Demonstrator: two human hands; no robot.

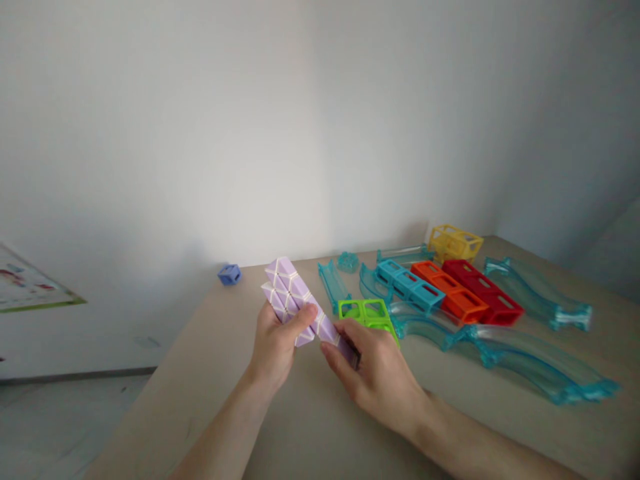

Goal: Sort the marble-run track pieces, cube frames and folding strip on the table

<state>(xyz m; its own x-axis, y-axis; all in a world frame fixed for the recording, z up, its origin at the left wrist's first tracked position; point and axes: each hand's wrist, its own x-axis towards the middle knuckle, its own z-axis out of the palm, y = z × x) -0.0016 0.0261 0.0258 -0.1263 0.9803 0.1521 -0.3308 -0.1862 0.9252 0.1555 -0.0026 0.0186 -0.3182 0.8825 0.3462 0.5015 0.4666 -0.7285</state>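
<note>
A purple snake puzzle (291, 288) with pale edge lines is held above the table, folded so that straight runs of its wedges lie side by side. My left hand (280, 340) grips the folded part, its thumb lying across the front. Around the lower right end of the longest run, the fingers and thumb of my right hand (373, 363) are closed, hiding that tip. Just behind my right hand is a bright green square-framed block piece (364, 309), partly covered by the hand.
Clear teal track pieces (540, 363) spread over the table's right side. Among them lie light blue (410, 285), orange (450, 292) and red (483, 292) frame blocks, with a yellow one (455, 243) near the wall. A small blue cube (229, 274) sits at the back left edge.
</note>
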